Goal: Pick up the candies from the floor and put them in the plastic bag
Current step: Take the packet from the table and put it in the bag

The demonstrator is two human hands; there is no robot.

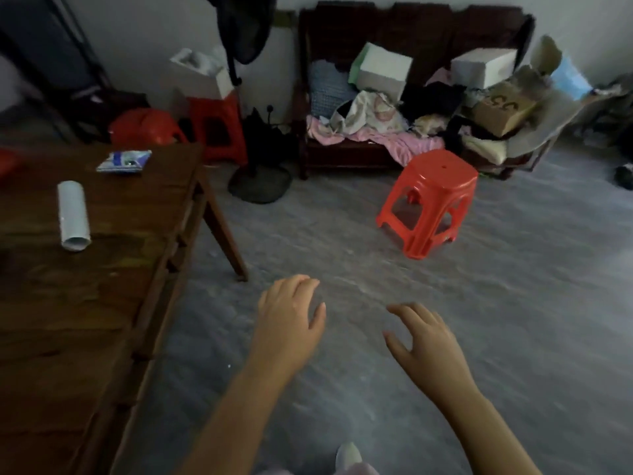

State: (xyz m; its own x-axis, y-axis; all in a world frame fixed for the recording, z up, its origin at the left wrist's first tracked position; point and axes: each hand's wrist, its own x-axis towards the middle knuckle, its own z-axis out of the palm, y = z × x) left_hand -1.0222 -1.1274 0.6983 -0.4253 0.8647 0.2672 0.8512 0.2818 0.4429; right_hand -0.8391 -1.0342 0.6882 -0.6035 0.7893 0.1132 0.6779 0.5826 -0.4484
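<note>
Empty-handed over bare floor (479,320) — no candies or bag showing.
Left hand (291,320) and right hand (424,341) are hovering apart, fingers spread; collecting seemingly unstarted.

**A lived-in room of a home**

A dark wooden bench (411,80) against the white wall was heaped with clothes (394,138) and cardboard boxes (380,72). Red plastic stools (431,200) stood on the grey floor (513,320), and a wooden tabletop (102,286) filled the left side.

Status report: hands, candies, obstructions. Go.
Left hand and right hand open, empty, over bare floor. No candies or bag visible. Red stool ahead, table left.
</note>
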